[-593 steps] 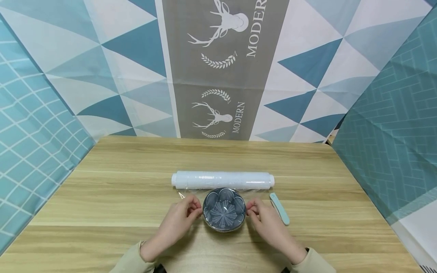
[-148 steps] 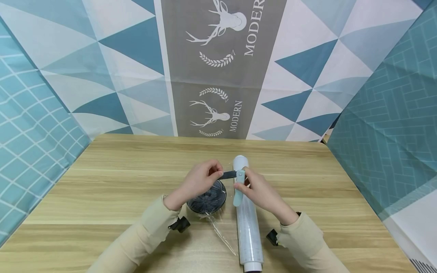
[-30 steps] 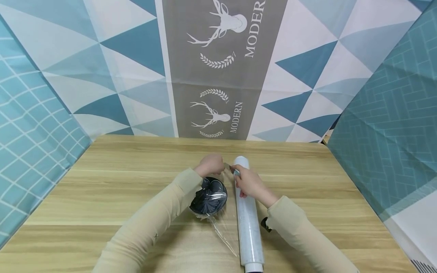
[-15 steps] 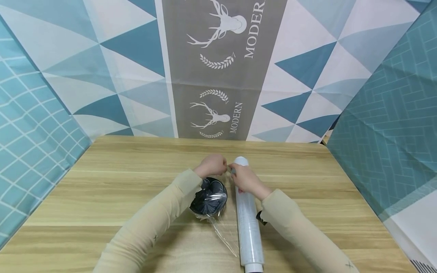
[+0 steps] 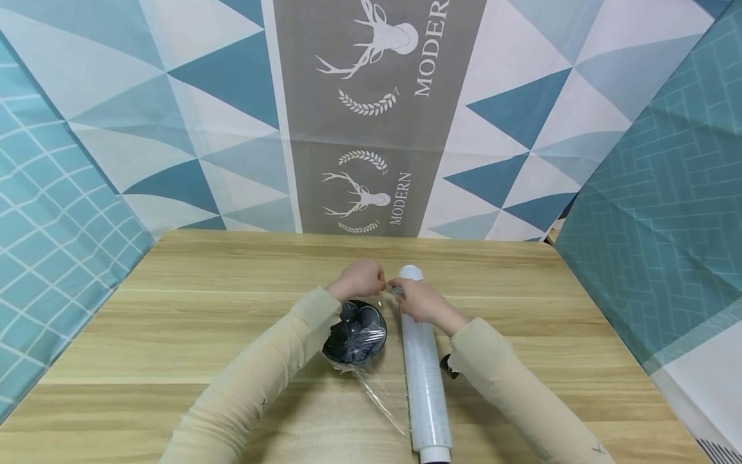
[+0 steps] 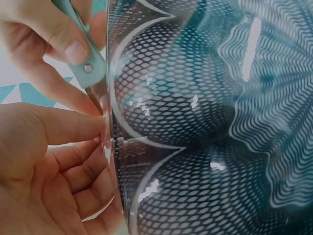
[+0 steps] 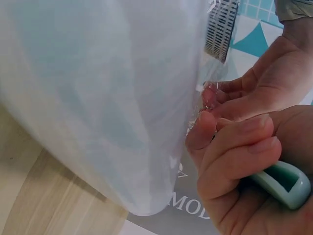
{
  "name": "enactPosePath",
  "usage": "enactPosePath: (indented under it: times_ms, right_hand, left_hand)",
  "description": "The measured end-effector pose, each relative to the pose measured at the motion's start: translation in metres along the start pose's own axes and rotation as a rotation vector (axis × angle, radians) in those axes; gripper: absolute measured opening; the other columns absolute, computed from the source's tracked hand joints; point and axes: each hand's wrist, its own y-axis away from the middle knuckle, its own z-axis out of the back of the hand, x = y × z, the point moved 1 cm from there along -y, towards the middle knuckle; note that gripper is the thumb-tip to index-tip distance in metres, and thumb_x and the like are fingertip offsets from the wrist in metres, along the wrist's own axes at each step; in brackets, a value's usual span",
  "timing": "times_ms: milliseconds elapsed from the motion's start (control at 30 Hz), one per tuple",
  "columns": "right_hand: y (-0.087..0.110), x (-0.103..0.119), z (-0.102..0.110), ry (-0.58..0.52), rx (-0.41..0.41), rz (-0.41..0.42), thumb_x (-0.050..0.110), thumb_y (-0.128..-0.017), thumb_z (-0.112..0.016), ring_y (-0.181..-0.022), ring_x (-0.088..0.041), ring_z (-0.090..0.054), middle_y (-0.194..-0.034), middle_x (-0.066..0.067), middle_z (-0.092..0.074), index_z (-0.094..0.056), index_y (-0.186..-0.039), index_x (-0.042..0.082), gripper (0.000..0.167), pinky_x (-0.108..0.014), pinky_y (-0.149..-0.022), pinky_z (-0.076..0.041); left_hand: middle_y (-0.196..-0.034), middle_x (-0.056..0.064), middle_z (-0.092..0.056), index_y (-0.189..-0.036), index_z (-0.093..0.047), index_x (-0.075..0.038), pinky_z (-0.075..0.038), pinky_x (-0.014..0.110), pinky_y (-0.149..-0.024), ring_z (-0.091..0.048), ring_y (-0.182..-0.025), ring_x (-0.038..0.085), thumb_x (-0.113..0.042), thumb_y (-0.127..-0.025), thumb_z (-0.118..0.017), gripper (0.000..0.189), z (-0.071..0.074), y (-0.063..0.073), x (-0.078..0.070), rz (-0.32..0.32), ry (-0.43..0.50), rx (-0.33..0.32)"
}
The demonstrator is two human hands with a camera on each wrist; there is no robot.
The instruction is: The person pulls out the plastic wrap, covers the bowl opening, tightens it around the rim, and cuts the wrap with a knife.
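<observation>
The folding knife [image 6: 93, 71] has a pale green handle, 1 round pivot and a narrow blade. It sits in the right hand [image 5: 422, 301], fingers curled round the handle, its blade near the left hand [image 5: 361, 278], whose fingertips pinch clear film [image 6: 107, 144] just beyond a dark patterned bowl [image 5: 358, 338]. Beside the bowl, a white roll [image 5: 428, 386] lies on the wooden table [image 5: 203, 322].

Film roll [image 5: 426, 386] bars right of bowl [image 5: 362, 338], left sleeve [image 5: 261, 380] its left; passage: far tabletop [image 5: 278, 261].
</observation>
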Motion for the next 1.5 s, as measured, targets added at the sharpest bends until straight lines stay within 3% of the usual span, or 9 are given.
enactPosePath:
  times_ms: [233, 533, 633, 833, 1033, 1233, 1500]
  right_hand:
    - [0.01, -0.001, 0.008, 0.053, 0.017, 0.038, 0.006, -0.092, -0.047, -0.045, -0.01, -0.046, -0.087, -0.013, -0.061, -0.049, -0.128, 0.007, 0.036, -0.019, -0.038, -0.041]
    - [0.023, 0.001, 0.021, 0.092, 0.1, 0.041, 0.006, -0.093, -0.046, -0.047, -0.009, -0.04, -0.083, -0.011, -0.059, -0.049, -0.128, 0.006, 0.035, -0.018, -0.041, -0.035]
    - [0.022, 0.003, 0.021, 0.071, 0.124, 0.017, 0.005, -0.093, -0.044, -0.044, -0.008, -0.037, -0.077, -0.011, -0.059, -0.047, -0.13, 0.007, 0.037, -0.017, -0.039, -0.033]
    - [0.01, 0.008, 0.015, 0.122, 0.106, 0.057, 0.001, -0.089, -0.045, -0.041, -0.007, -0.039, -0.078, -0.011, -0.061, -0.05, -0.128, 0.006, 0.04, -0.016, -0.036, -0.034]
    - [0.004, 0.007, 0.01, 0.051, 0.103, 0.019, 0.001, -0.089, -0.045, -0.039, -0.008, -0.041, -0.077, -0.013, -0.06, -0.049, -0.128, 0.006, 0.04, -0.016, -0.035, -0.034]
    - [0.01, 0.003, 0.01, 0.015, 0.102, 0.0, 0.003, -0.091, -0.044, -0.039, -0.008, -0.039, -0.063, -0.006, -0.052, -0.049, -0.128, 0.006, 0.038, -0.016, -0.035, -0.035]
    - [0.021, -0.001, 0.009, -0.014, 0.147, -0.032, 0.006, -0.093, -0.045, -0.039, -0.008, -0.035, -0.068, -0.009, -0.054, -0.049, -0.129, 0.009, 0.036, -0.017, -0.035, -0.033]
  left_hand:
    - [-0.06, -0.004, -0.059, -0.067, -0.063, -0.01, -0.035, 0.022, -0.048, -0.049, -0.054, 0.01, -0.009, -0.081, -0.055, 0.017, 0.0, 0.001, 0.001, -0.019, -0.005, -0.004]
    - [-0.06, -0.004, -0.054, -0.066, -0.061, -0.01, -0.036, 0.022, -0.051, -0.048, -0.056, 0.012, -0.009, -0.082, -0.056, 0.017, -0.001, 0.003, 0.001, -0.048, 0.014, -0.006]
    - [-0.061, -0.003, -0.057, -0.068, -0.062, -0.009, -0.036, 0.022, -0.052, -0.048, -0.056, 0.012, -0.01, -0.084, -0.055, 0.017, 0.0, 0.006, -0.001, -0.064, 0.02, -0.008]
    - [-0.058, -0.005, -0.052, -0.066, -0.061, -0.009, -0.035, 0.021, -0.053, -0.045, -0.056, 0.011, -0.012, -0.084, -0.057, 0.019, 0.001, 0.008, -0.005, -0.108, 0.013, -0.024]
    - [-0.058, -0.006, -0.048, -0.067, -0.061, -0.008, -0.034, 0.021, -0.053, -0.044, -0.055, 0.01, -0.011, -0.083, -0.056, 0.018, 0.001, 0.008, -0.004, -0.11, 0.052, -0.021]
    - [-0.06, -0.004, -0.052, -0.069, -0.062, -0.008, -0.034, 0.02, -0.051, -0.043, -0.054, 0.01, -0.007, -0.08, -0.053, 0.014, 0.001, 0.007, 0.0, -0.098, 0.086, -0.023]
    - [-0.064, -0.002, -0.059, -0.073, -0.064, -0.007, -0.037, 0.02, -0.052, -0.047, -0.055, 0.01, -0.009, -0.082, -0.052, 0.015, -0.002, 0.005, 0.003, -0.087, 0.083, -0.023]
